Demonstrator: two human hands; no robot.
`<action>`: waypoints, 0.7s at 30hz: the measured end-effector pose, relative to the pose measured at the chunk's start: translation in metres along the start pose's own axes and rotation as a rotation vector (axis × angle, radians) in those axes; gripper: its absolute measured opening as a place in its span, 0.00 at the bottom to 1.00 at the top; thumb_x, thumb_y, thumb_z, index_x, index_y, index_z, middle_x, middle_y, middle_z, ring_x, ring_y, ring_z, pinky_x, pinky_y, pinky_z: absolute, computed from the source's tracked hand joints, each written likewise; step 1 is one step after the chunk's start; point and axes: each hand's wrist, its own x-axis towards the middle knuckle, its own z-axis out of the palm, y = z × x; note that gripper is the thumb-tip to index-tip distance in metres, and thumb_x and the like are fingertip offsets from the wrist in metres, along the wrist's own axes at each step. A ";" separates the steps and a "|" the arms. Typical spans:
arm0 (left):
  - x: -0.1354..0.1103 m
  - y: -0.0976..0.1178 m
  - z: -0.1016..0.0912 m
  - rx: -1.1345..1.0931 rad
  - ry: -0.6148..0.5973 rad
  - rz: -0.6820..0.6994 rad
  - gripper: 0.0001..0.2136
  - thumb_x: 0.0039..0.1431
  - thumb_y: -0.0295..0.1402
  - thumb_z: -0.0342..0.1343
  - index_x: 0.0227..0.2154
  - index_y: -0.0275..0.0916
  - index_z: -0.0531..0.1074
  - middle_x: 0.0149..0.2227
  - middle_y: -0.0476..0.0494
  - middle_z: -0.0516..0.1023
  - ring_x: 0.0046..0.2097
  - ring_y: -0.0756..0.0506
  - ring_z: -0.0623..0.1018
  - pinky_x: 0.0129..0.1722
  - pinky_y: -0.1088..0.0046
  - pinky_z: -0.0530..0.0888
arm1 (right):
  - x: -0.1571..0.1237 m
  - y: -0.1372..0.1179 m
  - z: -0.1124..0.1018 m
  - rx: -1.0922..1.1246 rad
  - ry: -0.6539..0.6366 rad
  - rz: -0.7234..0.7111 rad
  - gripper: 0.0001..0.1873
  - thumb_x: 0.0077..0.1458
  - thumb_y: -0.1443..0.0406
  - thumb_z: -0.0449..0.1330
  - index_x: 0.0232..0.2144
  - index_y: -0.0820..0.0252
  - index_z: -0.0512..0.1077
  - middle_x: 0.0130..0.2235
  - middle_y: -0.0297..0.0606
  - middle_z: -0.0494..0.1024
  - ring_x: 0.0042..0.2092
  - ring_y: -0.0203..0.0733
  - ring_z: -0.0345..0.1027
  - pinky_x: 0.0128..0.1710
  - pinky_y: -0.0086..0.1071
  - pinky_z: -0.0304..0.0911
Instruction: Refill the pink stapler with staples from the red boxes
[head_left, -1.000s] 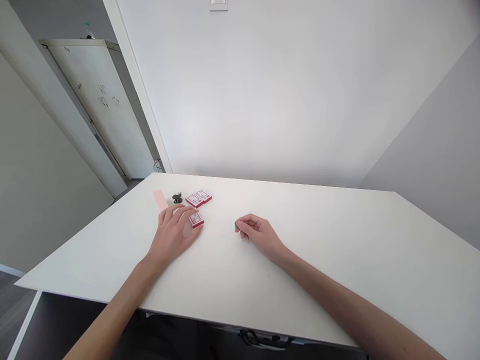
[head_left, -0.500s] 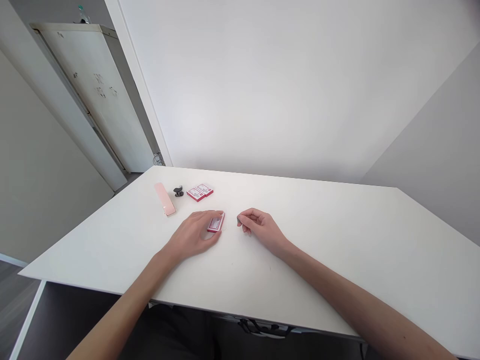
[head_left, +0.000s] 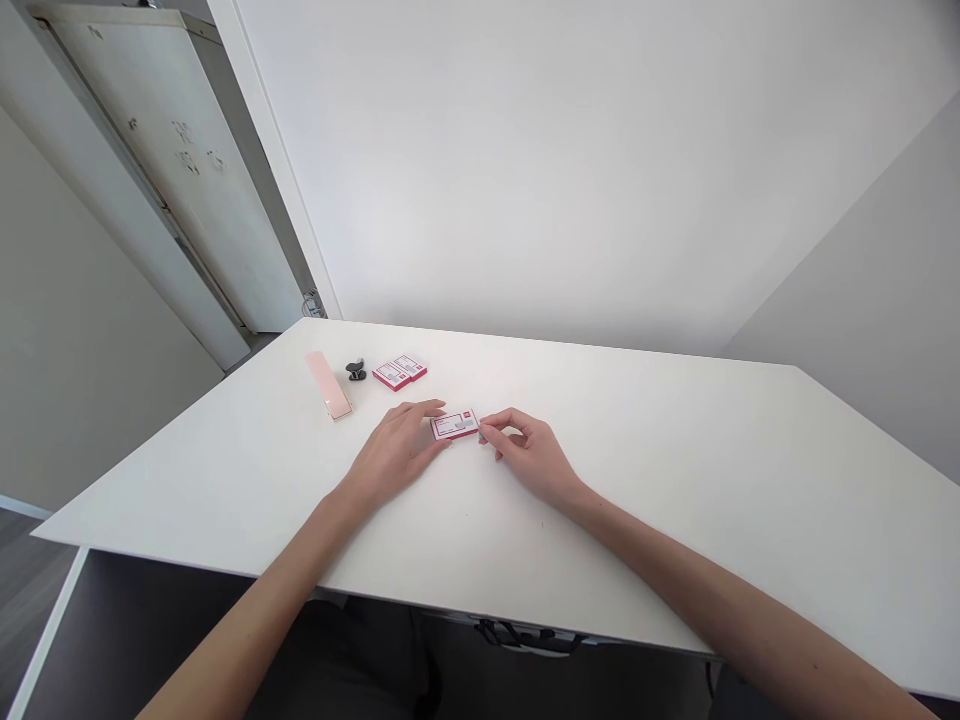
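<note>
A small red and white box [head_left: 454, 425] is held just above the white table [head_left: 675, 480], between both hands. My left hand [head_left: 397, 450] pinches its left end with thumb and fingers. My right hand [head_left: 525, 450] is curled, fingertips pressed against the box's right end. Two more small red and white boxes [head_left: 400, 370] lie side by side farther back on the left.
A pink stapler [head_left: 328, 384] lies at the back left of the table, with a small black binder clip [head_left: 355, 370] beside it. A pale cabinet [head_left: 172, 170] stands behind the table's left corner. White walls close the far side and right.
My left hand has carried the small box from beside the other boxes rightward to the table's middle. My right hand has come to meet its right end.
</note>
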 end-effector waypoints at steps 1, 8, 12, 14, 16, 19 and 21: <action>0.000 0.000 0.000 -0.004 0.011 0.005 0.21 0.72 0.48 0.54 0.61 0.45 0.68 0.61 0.42 0.78 0.62 0.36 0.76 0.60 0.53 0.74 | -0.001 0.001 0.000 -0.005 0.002 -0.008 0.18 0.63 0.46 0.64 0.40 0.52 0.79 0.45 0.38 0.83 0.35 0.39 0.71 0.41 0.40 0.71; -0.002 0.001 0.000 -0.009 0.065 0.030 0.20 0.72 0.46 0.54 0.62 0.45 0.67 0.60 0.41 0.78 0.62 0.36 0.76 0.60 0.54 0.75 | -0.002 -0.003 0.002 0.011 -0.052 -0.060 0.17 0.62 0.46 0.64 0.37 0.52 0.79 0.46 0.42 0.83 0.51 0.50 0.76 0.40 0.39 0.73; -0.003 0.002 -0.001 -0.004 0.069 0.027 0.21 0.73 0.47 0.53 0.62 0.45 0.67 0.59 0.40 0.79 0.61 0.35 0.76 0.59 0.52 0.75 | -0.002 -0.005 0.001 0.011 -0.046 -0.035 0.17 0.61 0.46 0.65 0.35 0.51 0.79 0.43 0.41 0.83 0.54 0.53 0.76 0.41 0.40 0.73; -0.003 0.004 -0.002 -0.011 0.060 0.022 0.20 0.72 0.47 0.53 0.61 0.45 0.68 0.59 0.40 0.79 0.60 0.35 0.77 0.58 0.53 0.75 | -0.003 -0.005 0.001 0.014 -0.054 -0.030 0.17 0.61 0.46 0.65 0.35 0.51 0.79 0.42 0.40 0.83 0.51 0.51 0.77 0.42 0.41 0.73; -0.003 0.006 -0.003 -0.020 0.040 0.024 0.19 0.72 0.48 0.52 0.59 0.46 0.70 0.56 0.41 0.80 0.58 0.36 0.78 0.57 0.54 0.75 | -0.004 -0.006 0.001 0.013 -0.076 -0.030 0.17 0.61 0.46 0.65 0.36 0.51 0.79 0.42 0.39 0.83 0.45 0.47 0.78 0.41 0.41 0.73; -0.002 0.010 -0.006 -0.029 0.021 0.034 0.18 0.73 0.48 0.52 0.58 0.46 0.71 0.54 0.42 0.81 0.55 0.37 0.79 0.55 0.56 0.76 | -0.005 -0.006 0.002 0.003 -0.097 -0.033 0.17 0.61 0.47 0.65 0.38 0.51 0.80 0.42 0.38 0.83 0.37 0.42 0.75 0.39 0.41 0.72; -0.002 0.012 -0.007 -0.031 0.015 0.040 0.19 0.72 0.48 0.52 0.58 0.45 0.71 0.55 0.42 0.81 0.56 0.37 0.79 0.56 0.56 0.75 | -0.005 -0.005 0.002 -0.007 -0.071 -0.033 0.18 0.61 0.46 0.65 0.38 0.52 0.80 0.42 0.38 0.83 0.35 0.41 0.74 0.39 0.41 0.72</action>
